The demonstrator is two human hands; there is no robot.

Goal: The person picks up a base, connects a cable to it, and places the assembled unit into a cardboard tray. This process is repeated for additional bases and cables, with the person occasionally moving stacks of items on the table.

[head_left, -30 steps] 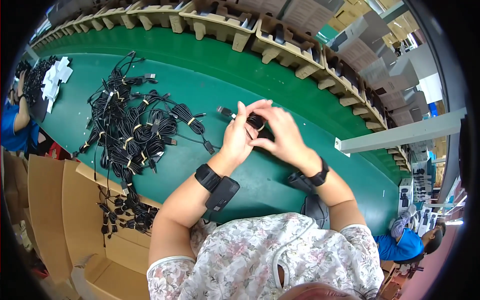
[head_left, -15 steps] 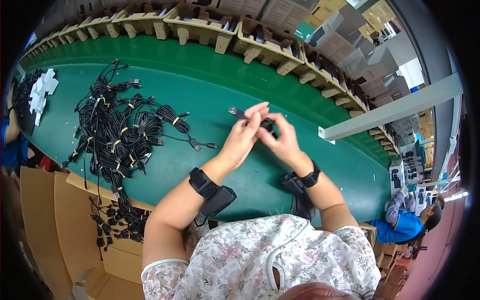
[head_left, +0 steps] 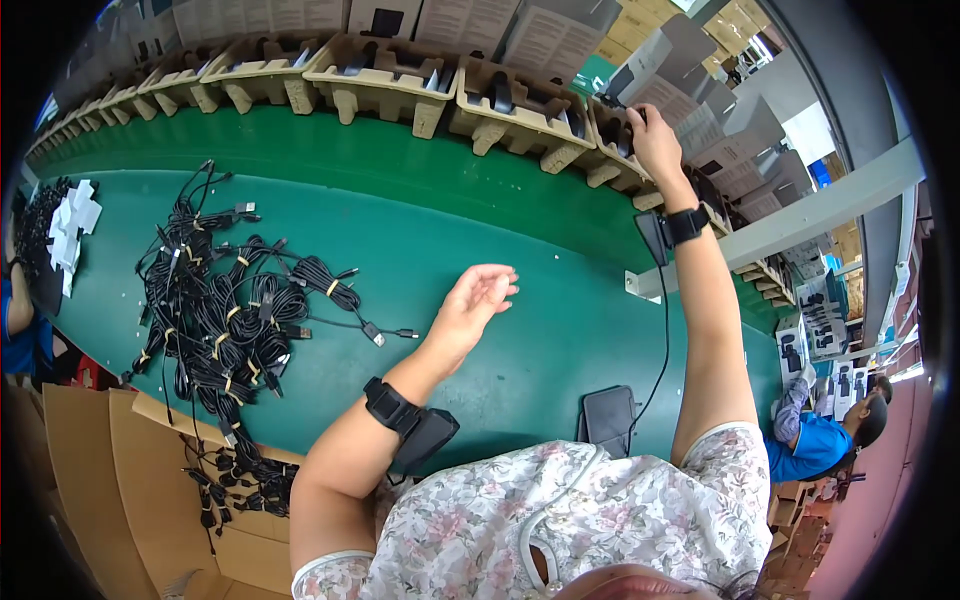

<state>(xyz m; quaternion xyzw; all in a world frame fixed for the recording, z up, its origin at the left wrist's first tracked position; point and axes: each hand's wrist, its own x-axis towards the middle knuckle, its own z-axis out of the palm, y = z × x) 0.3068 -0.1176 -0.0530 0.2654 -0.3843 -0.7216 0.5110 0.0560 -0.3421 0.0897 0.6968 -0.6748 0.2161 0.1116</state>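
My right hand (head_left: 655,142) reaches far right over a pulp tray (head_left: 612,140) in the row. Its fingers are closed round a small dark bundle, the black cable (head_left: 640,112), mostly hidden by the hand. Above the green table, my left hand (head_left: 480,305) is empty, its fingers loosely bent and apart. To its left lies a large heap of black USB cables (head_left: 225,310), coiled and tied with tan bands. One coiled cable (head_left: 330,283) from the heap stretches toward my left hand, its plugs on the table, without touching it.
Pulp trays (head_left: 380,85) with dark items line the raised back ledge, white boxes behind them. A grey metal bar (head_left: 790,210) crosses at right. A black pack (head_left: 607,418) lies near me, wired to my right wrist. More cables hang into a cardboard box (head_left: 150,480). Co-workers (head_left: 815,440) are at both sides.
My hands have parted. The right one moved from the middle of the table up and right to the trays with the black cable; the left one stayed near the middle, now empty.
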